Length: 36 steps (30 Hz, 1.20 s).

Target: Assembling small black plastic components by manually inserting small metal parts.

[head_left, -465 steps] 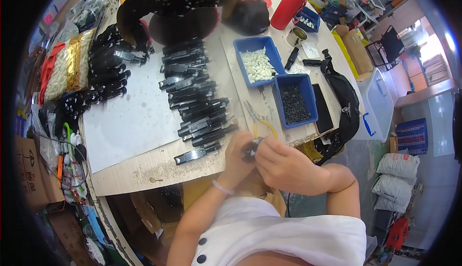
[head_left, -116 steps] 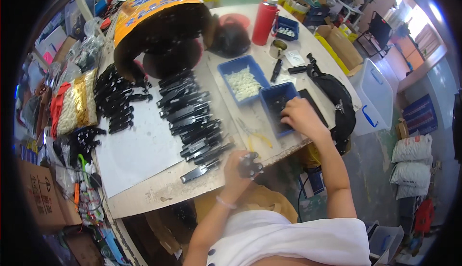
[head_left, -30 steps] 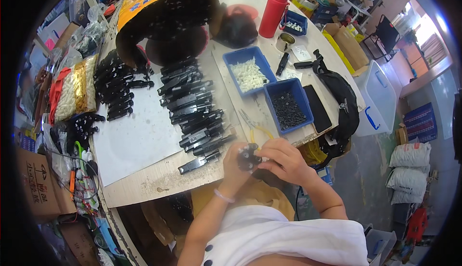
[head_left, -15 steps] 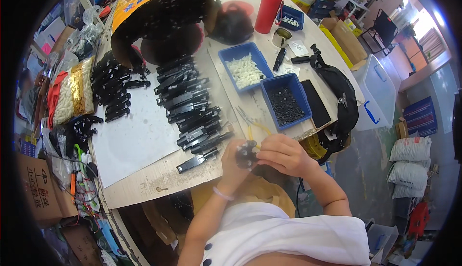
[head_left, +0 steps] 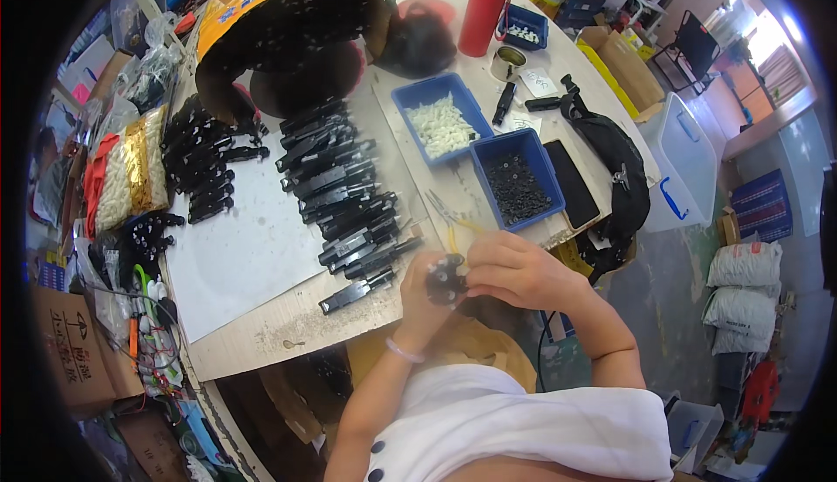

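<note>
At the table's near edge, my left hand (head_left: 419,295) is wrapped round a small black plastic part (head_left: 445,281) with light round spots on its face. My right hand (head_left: 506,268) pinches at that part's right side, fingers bent together. Whether a smaller piece sits between the right fingertips is hidden. Just beyond the hands lie pliers with yellow handles (head_left: 452,220). Left of them runs a row of black elongated plastic parts (head_left: 344,194). Beyond the pliers stand a blue bin of small black pieces (head_left: 516,181) and a blue bin of white pieces (head_left: 443,125).
A red bottle (head_left: 485,13), an open tin (head_left: 508,62) and a black waist bag (head_left: 619,177) stand toward the right. An orange-and-black sack (head_left: 288,20) opens at the back left. More black parts (head_left: 205,151) pile beside the white sheet (head_left: 240,251). A clear plastic box (head_left: 680,159) is off the table's right.
My right hand has shifted slightly upward and its wrist has turned, staying at the black part. The left hand keeps its hold in nearly the same place.
</note>
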Available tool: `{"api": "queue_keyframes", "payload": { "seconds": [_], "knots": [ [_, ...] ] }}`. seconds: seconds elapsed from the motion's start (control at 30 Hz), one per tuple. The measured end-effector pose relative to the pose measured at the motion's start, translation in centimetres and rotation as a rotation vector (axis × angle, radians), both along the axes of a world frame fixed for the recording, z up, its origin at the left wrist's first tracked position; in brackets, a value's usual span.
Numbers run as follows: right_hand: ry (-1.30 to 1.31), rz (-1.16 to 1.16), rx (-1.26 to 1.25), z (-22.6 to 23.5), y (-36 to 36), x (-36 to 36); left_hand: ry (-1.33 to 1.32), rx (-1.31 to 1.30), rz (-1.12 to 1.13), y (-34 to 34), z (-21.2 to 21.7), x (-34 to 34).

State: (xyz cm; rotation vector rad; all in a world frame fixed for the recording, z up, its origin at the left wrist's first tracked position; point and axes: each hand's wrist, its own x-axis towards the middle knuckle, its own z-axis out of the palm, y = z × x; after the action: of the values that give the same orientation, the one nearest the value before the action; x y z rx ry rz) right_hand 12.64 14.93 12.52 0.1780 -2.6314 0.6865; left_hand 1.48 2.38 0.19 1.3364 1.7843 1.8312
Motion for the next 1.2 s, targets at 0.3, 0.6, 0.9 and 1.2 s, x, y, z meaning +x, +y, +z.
{"api": "queue_keyframes", "payload": {
  "seconds": [0.3, 0.6, 0.9, 1.2],
  "knots": [
    [0.017, -0.044, -0.039, -0.8, -0.5, 0.3, 0.006, 0.011, -0.008, -0.2, -0.6, 0.0],
    [0.030, -0.063, -0.023, -0.4, -0.7, 0.2, 0.008, -0.015, 0.005, -0.1, -0.2, 0.0],
    [0.098, -0.115, -0.137, -0.2, 0.7, 0.8, -0.007, -0.013, 0.011, 0.0, 0.6, 0.1],
    [-0.395, -0.485, 0.255, -4.4, 9.9, 1.4, -0.015, -0.005, 0.044, 0.1, 0.6, 0.3]
  ]
}}
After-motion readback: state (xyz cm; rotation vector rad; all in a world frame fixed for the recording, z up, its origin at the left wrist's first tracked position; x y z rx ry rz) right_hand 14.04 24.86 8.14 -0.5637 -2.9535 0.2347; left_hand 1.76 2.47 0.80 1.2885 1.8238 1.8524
